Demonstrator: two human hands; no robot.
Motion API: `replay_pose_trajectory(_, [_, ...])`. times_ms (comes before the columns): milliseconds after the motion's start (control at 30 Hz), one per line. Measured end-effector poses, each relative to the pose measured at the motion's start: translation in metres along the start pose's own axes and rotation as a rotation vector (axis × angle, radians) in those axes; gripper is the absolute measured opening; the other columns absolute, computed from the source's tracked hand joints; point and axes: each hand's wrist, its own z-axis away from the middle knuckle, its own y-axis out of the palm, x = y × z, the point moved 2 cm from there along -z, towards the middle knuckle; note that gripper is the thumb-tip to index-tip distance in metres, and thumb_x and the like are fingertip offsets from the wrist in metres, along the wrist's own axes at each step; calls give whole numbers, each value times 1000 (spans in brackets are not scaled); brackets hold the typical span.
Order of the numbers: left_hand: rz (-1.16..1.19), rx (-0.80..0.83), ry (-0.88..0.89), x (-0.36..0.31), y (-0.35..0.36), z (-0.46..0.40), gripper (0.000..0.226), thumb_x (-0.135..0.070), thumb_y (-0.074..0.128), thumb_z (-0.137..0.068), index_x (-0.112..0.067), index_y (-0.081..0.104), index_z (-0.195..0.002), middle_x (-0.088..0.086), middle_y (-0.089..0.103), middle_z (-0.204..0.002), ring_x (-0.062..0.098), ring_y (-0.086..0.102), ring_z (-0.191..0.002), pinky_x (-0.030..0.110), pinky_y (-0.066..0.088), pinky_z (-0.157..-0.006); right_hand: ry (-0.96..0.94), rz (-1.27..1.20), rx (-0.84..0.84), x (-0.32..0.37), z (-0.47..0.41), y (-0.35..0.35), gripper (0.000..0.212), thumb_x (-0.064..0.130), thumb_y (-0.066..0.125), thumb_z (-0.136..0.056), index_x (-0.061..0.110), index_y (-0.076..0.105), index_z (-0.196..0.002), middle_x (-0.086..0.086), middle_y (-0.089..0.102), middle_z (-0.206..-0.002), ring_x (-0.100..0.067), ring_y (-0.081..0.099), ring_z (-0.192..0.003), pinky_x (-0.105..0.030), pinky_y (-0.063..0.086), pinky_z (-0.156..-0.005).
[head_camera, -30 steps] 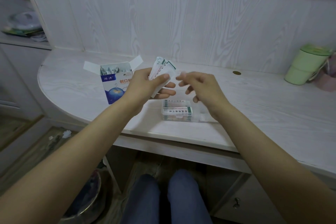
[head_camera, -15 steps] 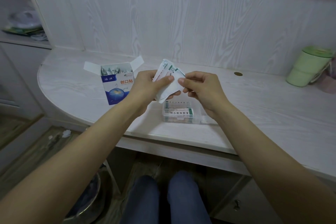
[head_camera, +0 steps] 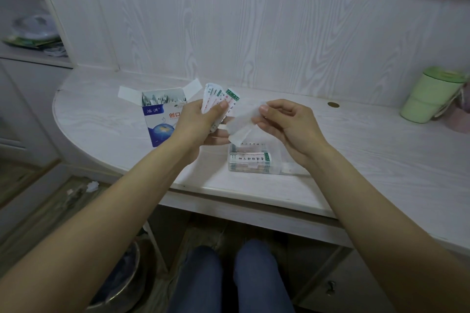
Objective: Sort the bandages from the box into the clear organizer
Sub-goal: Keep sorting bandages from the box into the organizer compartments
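My left hand (head_camera: 201, 122) grips a fanned stack of wrapped bandages (head_camera: 220, 99) above the table. My right hand (head_camera: 287, 124) pinches one white bandage strip (head_camera: 243, 123) by its upper end, just right of the stack and apart from it. Below the hands the clear organizer (head_camera: 250, 160) lies on the table with several bandages inside. The blue and white bandage box (head_camera: 160, 119) stands open behind my left hand, its flaps spread.
A green lidded cup (head_camera: 429, 95) stands at the table's far right. A round hole cover (head_camera: 333, 104) sits behind my right hand. A metal bin (head_camera: 119, 279) is on the floor under the table's left edge. Clutter lies on the left shelf (head_camera: 33, 33).
My right hand has pulled one white bandage out of the stack and drawn it to the right. The left hand kept its hold on the stack.
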Motion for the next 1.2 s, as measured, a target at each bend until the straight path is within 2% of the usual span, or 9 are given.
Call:
replay_pose_trajectory(133, [-11, 52, -140, 4, 0, -2, 25, -26, 48, -99, -10, 53, -116, 9, 70, -88, 26, 71, -63, 34, 60, -57, -13, -17, 44, 2, 1, 2, 16, 11, 63, -88, 0, 67, -78, -8, 69, -73, -13, 69, -71, -16, 53, -70])
replay_pose_trajectory(233, [77, 76, -134, 5, 1, -3, 27, -21, 47, -100, -4, 51, -121, 18, 69, -98, 30, 72, -74, 28, 59, -58, -49, 85, 27, 2, -1, -1, 15, 9, 66, -85, -2, 66, -76, -9, 65, -72, -16, 67, -71, -17, 54, -71])
replay_pose_trajectory(300, [130, 34, -71, 4, 1, -6, 25, -17, 48, -99, -3, 52, -119, 16, 68, -100, 22, 71, -79, 24, 59, -63, -85, 229, 27, 2, -2, -3, 4, 1, 71, -80, -2, 67, -81, -10, 65, -76, -14, 65, -72, -17, 53, -71])
replay_pose_trajectory(433, [131, -22, 25, 4, -1, -9, 13, -17, 49, -98, -11, 55, -108, 8, 68, -95, 13, 68, -84, 20, 58, -69, -115, 419, -25, 1, -3, -6, 19, -4, 74, -74, 4, 69, -90, -7, 65, -76, -2, 63, -65, -14, 51, -61])
replay_pose_trajectory(633, [129, 75, -15, 6, 2, -5, 11, -16, 52, -96, -12, 59, -104, 9, 68, -103, 23, 69, -91, 30, 59, -75, -90, 359, -141, -2, -4, -8, 10, -2, 72, -79, 7, 68, -80, -15, 68, -78, -21, 67, -72, -23, 57, -67])
replay_pose_trajectory(867, [-70, 64, 64, 8, 7, -9, 13, -13, 58, -93, -9, 62, -105, 6, 69, -97, 13, 71, -78, 22, 58, -71, -37, 355, -187, -2, -4, -11, 9, 0, 67, -84, 7, 63, -87, -19, 69, -83, -25, 71, -75, -22, 57, -60])
replay_pose_trajectory(1000, [-127, 1, 114, 9, 5, -15, 16, -13, 57, -94, -8, 61, -108, 1, 68, -89, 7, 69, -67, 19, 57, -64, -162, 488, -259, 2, -10, -22, 36, -9, 42, -92, 19, 57, -109, -20, 64, -97, -18, 72, -64, -20, 56, -59])
replay_pose_trajectory(1100, [-122, -2, 88, 12, 3, -20, 21, -13, 58, -93, -6, 61, -112, 5, 68, -95, 11, 69, -73, 20, 57, -64, -180, 589, -250, 5, -11, -24, 40, -8, 32, -91, 6, 69, -93, -10, 63, -105, -11, 71, -65, -19, 57, -61])
replay_pose_trajectory(1200, [-106, 33, 59, 16, 5, -23, 22, -13, 58, -93, -5, 60, -113, 4, 68, -94, 11, 70, -73, 20, 57, -64, -114, 634, -210, 0, -18, -21, 26, 5, 45, -92, 4, 71, -88, -2, 67, -93, -7, 70, -73, -20, 58, -68])
